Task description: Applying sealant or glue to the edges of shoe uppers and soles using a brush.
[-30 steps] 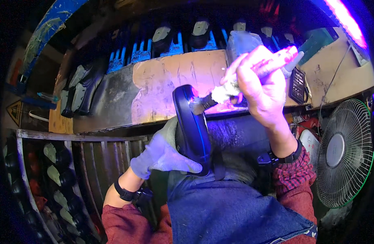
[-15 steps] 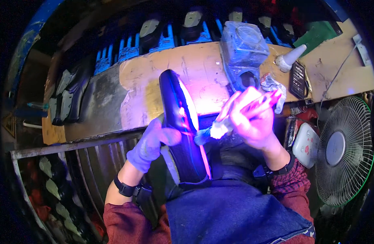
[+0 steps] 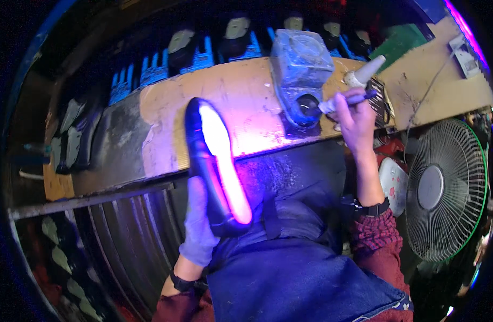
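My left hand, in a pale glove, is closed on a black shoe from its left side, partly hidden behind it. The shoe's bottom faces up and glows white and pink under violet light. A brush with a wrapped, pale lower part is gripped in the fingers of my bare right hand. Its tip reaches the dark round opening of a blue, stained pot on the bench; the bristles themselves are hidden there.
Behind the wooden bench, several shoes stand on blue racks. More shoes lie at the bench's left end. A grey-white cone is right of the pot. On my right is a fan, beside a white flowered box.
The brush has left the shoe and moved right and up to the pot's opening with my right hand. My left hand has turned the shoe so that its bottom faces up more.
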The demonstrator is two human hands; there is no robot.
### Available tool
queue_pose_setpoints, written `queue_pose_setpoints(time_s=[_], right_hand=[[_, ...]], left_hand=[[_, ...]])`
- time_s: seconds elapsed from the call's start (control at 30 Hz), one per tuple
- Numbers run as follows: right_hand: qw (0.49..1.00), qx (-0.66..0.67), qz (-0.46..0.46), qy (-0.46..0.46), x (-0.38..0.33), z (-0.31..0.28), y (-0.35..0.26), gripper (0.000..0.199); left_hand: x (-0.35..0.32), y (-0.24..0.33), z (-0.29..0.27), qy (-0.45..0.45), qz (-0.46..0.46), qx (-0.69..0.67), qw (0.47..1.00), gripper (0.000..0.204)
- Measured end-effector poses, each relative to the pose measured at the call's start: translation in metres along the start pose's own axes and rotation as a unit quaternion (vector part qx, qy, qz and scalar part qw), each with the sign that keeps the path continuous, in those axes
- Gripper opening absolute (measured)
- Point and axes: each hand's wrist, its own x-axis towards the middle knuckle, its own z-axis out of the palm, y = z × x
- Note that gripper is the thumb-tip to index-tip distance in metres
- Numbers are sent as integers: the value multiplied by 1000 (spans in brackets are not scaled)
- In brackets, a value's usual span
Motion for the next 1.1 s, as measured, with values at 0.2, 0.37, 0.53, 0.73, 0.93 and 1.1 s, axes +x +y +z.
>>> queue_pose_setpoints(time_s=[0.2, 0.37, 0.53, 0.73, 0.93, 1.1], right_hand=[[966, 235, 96, -44, -32, 26, -33, 10], [933, 302, 114, -160, -29, 84, -93, 15], [981, 154, 71, -97, 34, 125, -88, 32], [978, 174, 49, -101, 3, 115, -98, 25], [979, 161, 9, -124, -43, 92, -100, 13], [975, 170, -103, -98, -48, 80, -110, 16]], left_hand=[[9, -15, 12, 56, 101, 164, 980, 40], [9, -10, 1, 30, 62, 109, 992, 38], [11, -11, -3, -4, 114, 294, 949, 39], [8, -14, -10, -25, 218, 423, 879, 37], [12, -13, 10, 14, 56, 155, 986, 54], [20, -15, 1, -103, -3, 70, 992, 62]])
